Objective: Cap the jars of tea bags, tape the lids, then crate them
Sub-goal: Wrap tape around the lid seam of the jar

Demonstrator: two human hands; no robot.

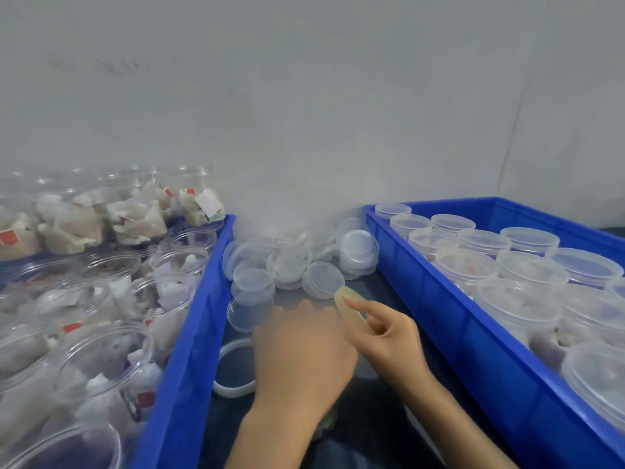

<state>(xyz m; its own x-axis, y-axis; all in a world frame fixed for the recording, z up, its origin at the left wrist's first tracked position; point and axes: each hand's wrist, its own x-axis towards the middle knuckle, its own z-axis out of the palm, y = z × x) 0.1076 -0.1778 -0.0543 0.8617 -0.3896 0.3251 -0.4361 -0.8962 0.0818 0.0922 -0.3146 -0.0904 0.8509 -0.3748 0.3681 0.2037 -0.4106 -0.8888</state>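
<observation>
From the head view, a pale grey wall (pixel 304 96) fills the upper half of the frame, with a faint seam running down at the upper right. Below it, a dark bench (pixel 378 411) shows between two blue crates. The left crate (pixel 189 333), at lower left, holds open jars of tea bags (pixel 101 367), with more stacked behind. The right crate (pixel 473 326), at lower right, holds capped jars (pixel 517 302). Loose clear lids (pixel 294 262) lie heaped at centre against the wall. The left hand (pixel 301 353), knuckles up, fingers curled down over something I cannot make out. The right hand (pixel 389 336) pinches a yellowish roll of tape (pixel 351 306). A white ring (pixel 233 370) lies just left of the left hand.
</observation>
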